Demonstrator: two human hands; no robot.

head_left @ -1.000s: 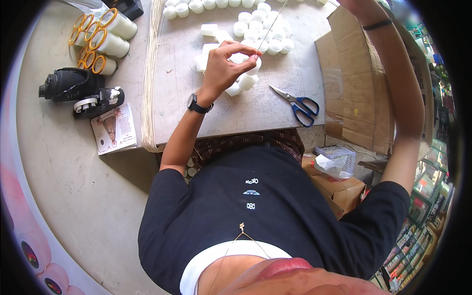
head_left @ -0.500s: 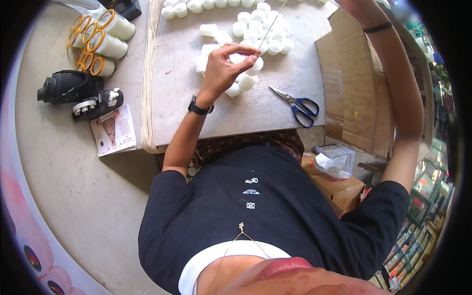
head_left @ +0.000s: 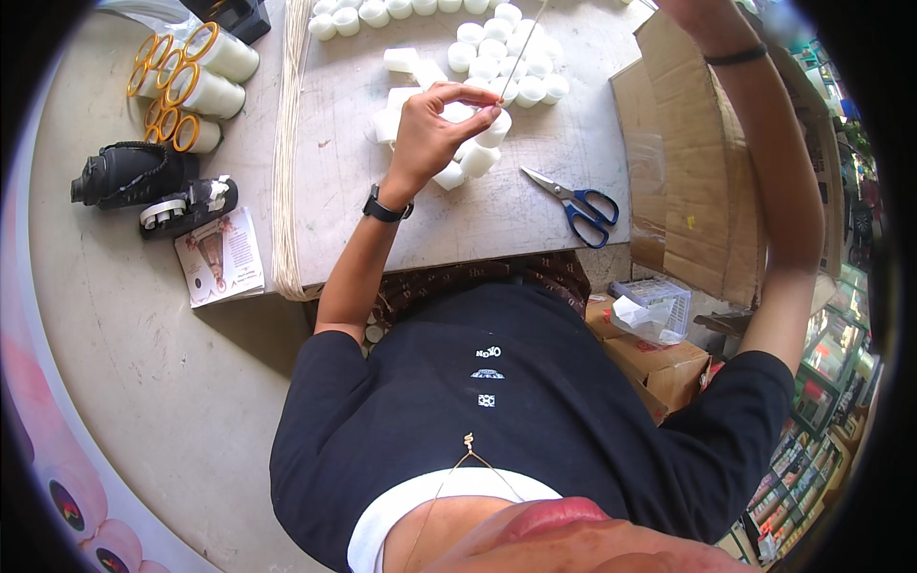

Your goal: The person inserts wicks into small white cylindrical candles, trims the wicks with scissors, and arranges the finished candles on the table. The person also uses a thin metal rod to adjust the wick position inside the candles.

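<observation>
My left hand (head_left: 435,134) is raised over the table, thumb and forefinger pinched on the end of a thin pale cord (head_left: 522,54). The cord runs taut, up and to the right, past the top edge of the view. My right hand (head_left: 695,11) is lifted high at the upper right; its fingers are cut off by the edge, so its grip is hidden. Beneath and beside my left hand stand and lie several small white cups (head_left: 479,160). Blue-handled scissors (head_left: 579,205), blades parted, rest on the table to the right of them.
A bundle of long cream cords (head_left: 287,172) hangs over the table's front edge. At the left are gold-rimmed white cylinders (head_left: 212,88), a black bottle (head_left: 129,172) and a printed card (head_left: 222,256). An open cardboard box (head_left: 688,143) stands at the right. More white cups (head_left: 492,48) fill the back.
The view has shifted very slightly. My left hand keeps its pinch on the cord, and both arms stay almost where they were.
</observation>
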